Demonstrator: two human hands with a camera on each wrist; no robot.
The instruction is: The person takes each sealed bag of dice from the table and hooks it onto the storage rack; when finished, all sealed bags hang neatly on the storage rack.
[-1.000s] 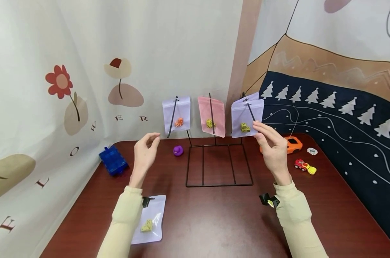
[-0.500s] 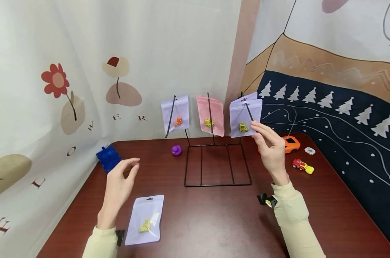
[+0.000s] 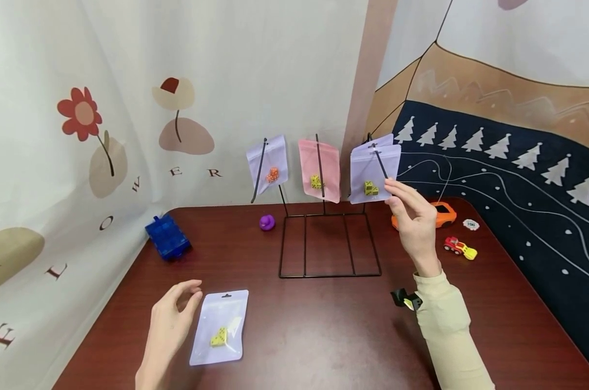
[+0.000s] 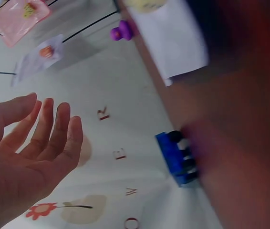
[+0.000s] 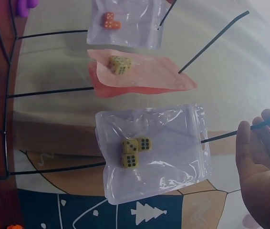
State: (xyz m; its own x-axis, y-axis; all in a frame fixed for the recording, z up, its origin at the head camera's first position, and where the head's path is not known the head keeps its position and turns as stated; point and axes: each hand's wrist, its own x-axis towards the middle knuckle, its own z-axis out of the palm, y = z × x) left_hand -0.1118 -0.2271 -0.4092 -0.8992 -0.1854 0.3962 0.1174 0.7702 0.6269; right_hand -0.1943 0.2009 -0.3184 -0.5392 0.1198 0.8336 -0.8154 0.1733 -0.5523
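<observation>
My right hand [image 3: 413, 225] is raised at the right prong [image 5: 223, 137] of a black wire display rack [image 3: 330, 277], pinching the prong near its tip between thumb and fingers. On that prong hang lilac zip bags [image 3: 364, 172], one behind another; the front one shows yellow dice [image 5: 131, 146]. My left hand [image 3: 170, 319] holds nothing, fingers loosely bent, low over the table just left of a flat lilac zip bag [image 3: 228, 311] with yellow dice [image 3: 218, 337] inside. In the left wrist view that bag [image 4: 175, 40] is partly blurred.
A pink bag [image 3: 307, 162] with yellow dice hangs on the middle prong, a lilac bag [image 3: 278, 154] with orange dice on the left one. Around the rack lie a purple duck [image 3: 267, 222], a blue box [image 3: 168, 237], an orange car [image 3: 444, 214], a small red-yellow truck [image 3: 460, 248] and a chip [image 3: 471, 224].
My left hand has come down and left from beside the rack to the bag lying on the table. My right hand has stayed at the right prong.
</observation>
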